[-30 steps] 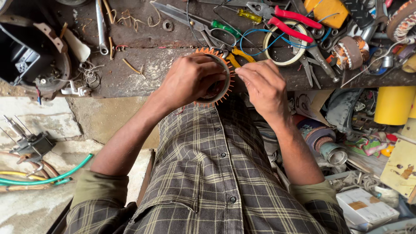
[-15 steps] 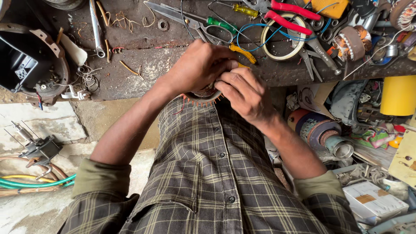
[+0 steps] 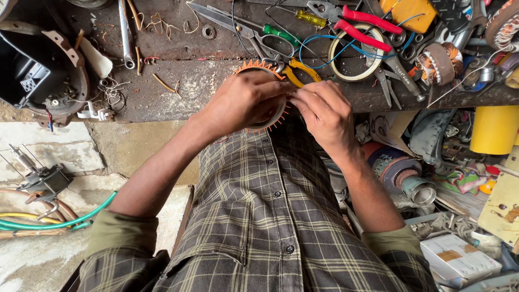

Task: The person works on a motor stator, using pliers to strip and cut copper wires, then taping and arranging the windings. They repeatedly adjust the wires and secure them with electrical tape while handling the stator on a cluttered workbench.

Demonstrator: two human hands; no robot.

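The orange ring (image 3: 263, 97) is being gripped by the closed left hand (image 3: 246, 100); its right edge is being pinched by the right hand (image 3: 324, 113).

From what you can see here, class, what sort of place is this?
Probably a motor or electrical repair workshop: hand tools such as red-handled pliers and scissors litter a worn bench, beside a copper-wound coil.

orange-toothed ring (image 3: 263, 69) turned, right hand (image 3: 323, 112) now at its edge

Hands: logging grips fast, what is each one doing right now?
Left hand: closed around the orange-toothed ring.
Right hand: fingers pinched at the ring's edge; what they pinch cannot be told.
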